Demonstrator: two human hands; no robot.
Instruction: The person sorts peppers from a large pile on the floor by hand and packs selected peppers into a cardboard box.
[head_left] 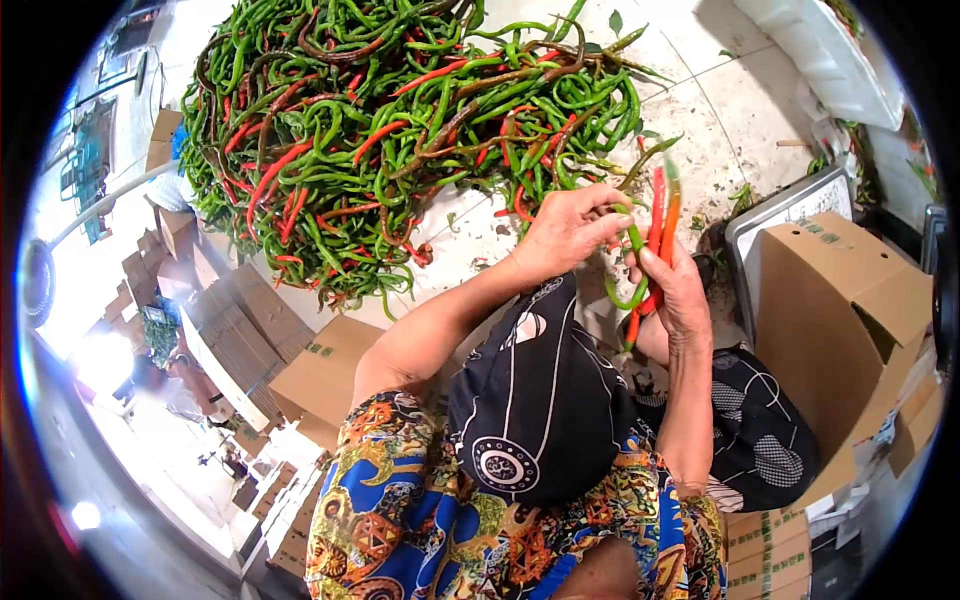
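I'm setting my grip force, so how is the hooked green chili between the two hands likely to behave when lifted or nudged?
The hooked green chili is probably light, being so slender. Its curve suggests it would rock rather than roll freely. The skin looks glossy, so it may slip under a loose grip.

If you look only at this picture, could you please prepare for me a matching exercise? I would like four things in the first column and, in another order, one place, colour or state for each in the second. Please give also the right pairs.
Things:
1. right hand
2. pepper pile
3. large box on the right
4. shirt

Places, colours, states:
A. plain brown cardboard
B. heaped on the floor
C. patterned, with blue and yellow
D. holding red peppers

Right pairs: 1-D, 2-B, 3-A, 4-C
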